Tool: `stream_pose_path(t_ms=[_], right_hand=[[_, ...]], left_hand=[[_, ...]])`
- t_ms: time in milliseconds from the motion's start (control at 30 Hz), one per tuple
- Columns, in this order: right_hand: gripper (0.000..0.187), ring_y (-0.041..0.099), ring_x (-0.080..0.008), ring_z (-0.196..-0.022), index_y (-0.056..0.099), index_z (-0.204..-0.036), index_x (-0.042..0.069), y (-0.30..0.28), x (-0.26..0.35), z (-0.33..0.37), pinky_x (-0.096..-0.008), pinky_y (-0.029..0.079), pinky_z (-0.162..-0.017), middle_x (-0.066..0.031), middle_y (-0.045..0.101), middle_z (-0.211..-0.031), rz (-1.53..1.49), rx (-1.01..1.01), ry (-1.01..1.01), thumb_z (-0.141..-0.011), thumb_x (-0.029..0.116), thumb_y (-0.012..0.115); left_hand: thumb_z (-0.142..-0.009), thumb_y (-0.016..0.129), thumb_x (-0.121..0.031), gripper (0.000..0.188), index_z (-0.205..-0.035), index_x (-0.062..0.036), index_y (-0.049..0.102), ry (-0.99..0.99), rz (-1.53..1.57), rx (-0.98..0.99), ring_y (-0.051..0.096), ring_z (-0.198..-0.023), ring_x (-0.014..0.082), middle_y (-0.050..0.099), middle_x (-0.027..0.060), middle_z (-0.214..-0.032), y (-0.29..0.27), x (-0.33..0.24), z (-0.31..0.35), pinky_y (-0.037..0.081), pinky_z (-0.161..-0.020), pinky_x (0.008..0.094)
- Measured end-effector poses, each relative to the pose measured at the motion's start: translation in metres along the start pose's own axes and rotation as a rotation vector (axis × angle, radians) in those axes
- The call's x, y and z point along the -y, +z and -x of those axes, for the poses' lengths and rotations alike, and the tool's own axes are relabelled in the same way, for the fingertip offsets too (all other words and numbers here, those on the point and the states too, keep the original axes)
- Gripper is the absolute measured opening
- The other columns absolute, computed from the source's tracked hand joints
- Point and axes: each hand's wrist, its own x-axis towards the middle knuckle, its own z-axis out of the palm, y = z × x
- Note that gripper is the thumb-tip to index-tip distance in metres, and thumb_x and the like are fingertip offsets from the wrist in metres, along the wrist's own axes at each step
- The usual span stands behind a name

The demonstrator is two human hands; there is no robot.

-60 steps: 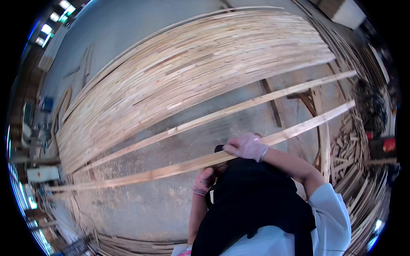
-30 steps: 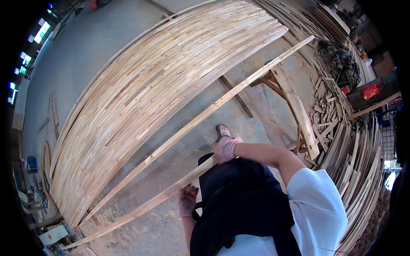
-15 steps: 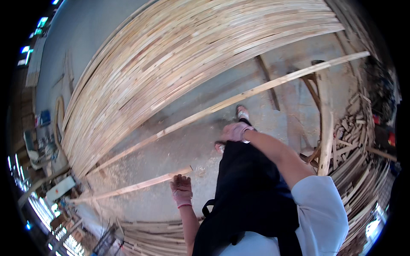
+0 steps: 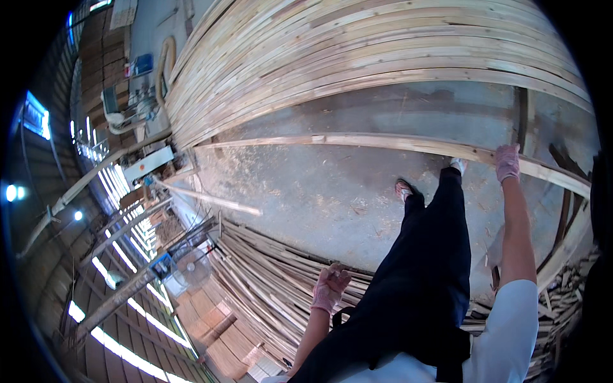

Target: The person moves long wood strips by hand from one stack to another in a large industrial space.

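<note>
A long, narrow wooden board point(image 4: 396, 142) spans the floor in front of me, near the wide stack of boards. My right hand point(image 4: 507, 161), in a pink glove, is closed over this board right of its middle. Its fingertips are hidden behind the wood. Held low at my left side, my left hand point(image 4: 331, 286) wears a dirty pink glove. Its fingers are loosely curled and somewhat apart, with nothing visible in them. Beyond it, a shorter board point(image 4: 217, 200) juts from the machine point(image 4: 148, 163) on the left.
Wide rows of boards point(image 4: 357, 57) fill the far side. Thin strips point(image 4: 274, 262) are piled left of my legs, near a fan point(image 4: 191, 268). Wood offcuts point(image 4: 562, 306) lie at the right. The concrete floor point(image 4: 319, 198) has wood shavings on it.
My view has turned to the left. My right hand has gone from in front of my legs out to the right, onto the long board. My left hand is now farther from the shorter board.
</note>
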Motion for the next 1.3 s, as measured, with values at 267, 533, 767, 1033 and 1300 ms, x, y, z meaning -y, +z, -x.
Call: stream_pose_path(t_ms=[267, 533, 767, 1033, 1300], right_hand=[[0.02, 0.065, -0.0215, -0.087, 0.069, -0.09, 0.012, -0.009, -0.004, 0.021, -0.0357, 0.045, -0.073, -0.0068, 0.068, -0.09, -0.06, -0.056, -0.106, -0.084, 0.019, 0.051], [0.018, 0.062, -0.0227, -0.086, 0.067, -0.087, 0.016, 0.013, 0.028, 0.179, -0.0395, 0.043, -0.076, -0.0051, 0.065, -0.082, -0.058, -0.325, -0.162, -0.08, 0.027, 0.053], [0.027, 0.067, -0.0276, -0.08, 0.066, -0.1, 0.015, -0.097, 0.067, 0.3, -0.0394, 0.053, -0.065, -0.0069, 0.067, -0.089, -0.059, 0.45, -0.084, -0.075, 0.013, 0.056], [0.009, 0.066, -0.0264, -0.073, 0.065, -0.075, 0.016, -0.141, 0.101, 0.397, -0.0385, 0.052, -0.058, -0.0032, 0.067, -0.075, -0.231, 0.188, 0.067, -0.067, 0.018, 0.067], [0.012, 0.065, -0.0244, -0.069, 0.065, -0.077, 0.022, -0.133, 0.115, 0.433, -0.0376, 0.051, -0.054, 0.0003, 0.065, -0.071, -0.273, 0.12, 0.114, -0.066, 0.019, 0.069]], left_hand=[[-0.089, 0.055, -0.035, 0.037, -0.109, -0.0041, 0.056, 0.008, -0.004, 0.102, 0.058, -0.095, 0.0288, 0.061, 0.0124, -0.109, -0.025, -0.019, -0.021, 0.046, -0.092, 0.0457], [-0.088, 0.058, -0.033, 0.028, -0.1, -0.0085, 0.062, -0.051, 0.019, 0.276, 0.059, -0.091, 0.0278, 0.064, 0.0092, -0.099, -0.047, -0.046, -0.084, 0.047, -0.088, 0.0459], [-0.091, 0.038, -0.05, 0.045, -0.097, -0.0093, 0.057, -0.667, 0.754, 0.363, 0.053, -0.098, 0.0243, 0.059, 0.0061, -0.102, -0.089, -0.036, -0.192, 0.04, -0.09, 0.0427], [-0.084, 0.051, -0.056, 0.05, -0.085, -0.0065, 0.055, -0.162, 0.181, 0.281, 0.055, -0.093, 0.0319, 0.057, 0.0117, -0.087, -0.011, -0.071, -0.143, 0.042, -0.09, 0.0504], [-0.082, 0.06, -0.039, 0.028, -0.081, -0.0109, 0.056, -0.124, 0.071, 0.243, 0.059, -0.094, 0.0343, 0.06, 0.0128, -0.082, -0.021, -0.094, -0.177, 0.048, -0.082, 0.0476]])
